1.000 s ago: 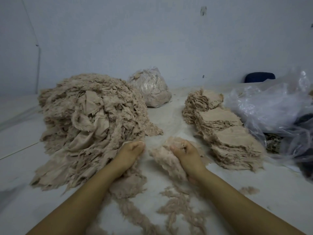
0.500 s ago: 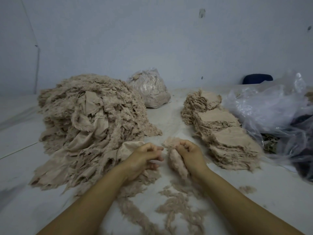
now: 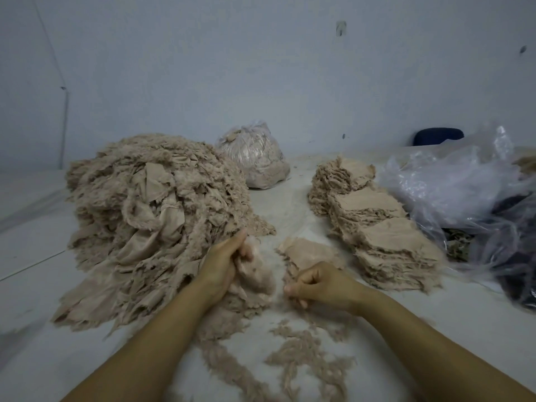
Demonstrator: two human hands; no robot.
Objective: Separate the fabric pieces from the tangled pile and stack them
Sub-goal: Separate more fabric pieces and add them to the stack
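A big tangled pile [image 3: 150, 216] of beige frayed fabric fills the left of the floor. Three neat stacks [image 3: 374, 224] of the same fabric run along the right. My left hand [image 3: 224, 264] grips a fuzzy clump of fabric [image 3: 258, 275] at the pile's front edge. A small flat piece [image 3: 307, 250] lies between the pile and the stacks. My right hand [image 3: 316, 282] rests just in front of that piece, fingers curled, pinching frayed threads at its near edge.
Loose thread scraps [image 3: 295, 352] litter the floor between my forearms. A clear bag of scraps [image 3: 255, 158] stands by the wall. Crumpled clear plastic bags [image 3: 464, 187] lie at the right, over dark material. A dark blue object [image 3: 438, 136] sits at the wall.
My hands have drawn apart. The right hand has let the piece down flat and pulled back toward me; the left hand has moved to the pile's edge with a clump.
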